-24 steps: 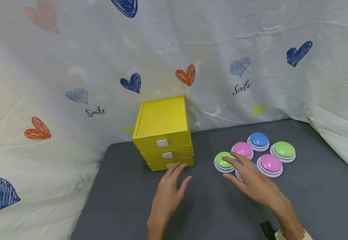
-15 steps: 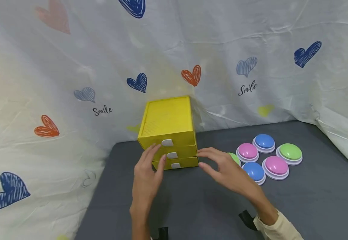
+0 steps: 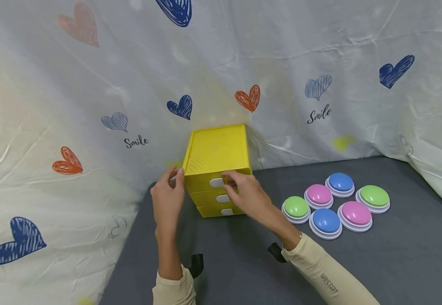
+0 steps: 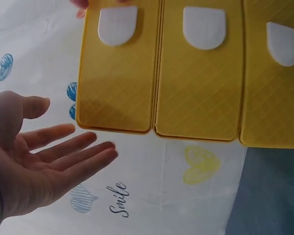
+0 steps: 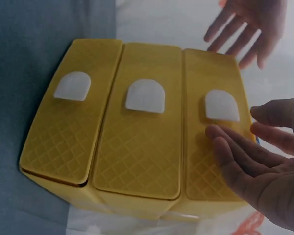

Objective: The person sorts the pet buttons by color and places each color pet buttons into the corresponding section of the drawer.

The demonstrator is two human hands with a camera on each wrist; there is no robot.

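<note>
A yellow box with three stacked drawers stands against the patterned cloth; all its drawers look closed. Each drawer front carries a white tab handle, the top one seen large in the right wrist view. My left hand is beside the box's front left corner. In the left wrist view its fingers are spread and hold nothing, with a gap to the drawer fronts. My right hand is in front of the top drawer, fingers slightly bent around the handle's side. The fingertips are close to the handle without gripping it; contact is unclear.
Several push buttons with white bases, among them a green one, a blue one and a pink one, are grouped right of the box on the dark grey table. Behind hangs white cloth with printed hearts.
My right hand has moved left from over the buttons to the top drawer's front. My left hand has shifted left and up to the box's left corner. The view has turned slightly.
</note>
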